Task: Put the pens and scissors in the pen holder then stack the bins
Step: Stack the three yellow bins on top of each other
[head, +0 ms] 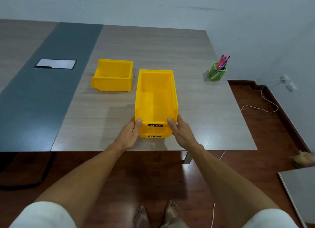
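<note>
Two yellow bins sit stacked near the table's front edge: the top bin [156,95] rests on a lower bin [154,135], and both show black labels at the front. My left hand [130,134] grips the stack's front left corner, thumb on the top bin's rim. My right hand [181,131] grips the front right corner the same way. A third yellow bin [113,76] stands alone, empty, behind and to the left. The green mesh pen holder [217,72] stands at the table's right edge with several pens [223,61] upright in it. I cannot make out the scissors.
The wooden table [196,108] has a dark grey strip with a silver cable hatch [56,63] at the left. A white cable [265,100] runs across the brown floor on the right. A second tabletop corner [301,190] shows at the lower right.
</note>
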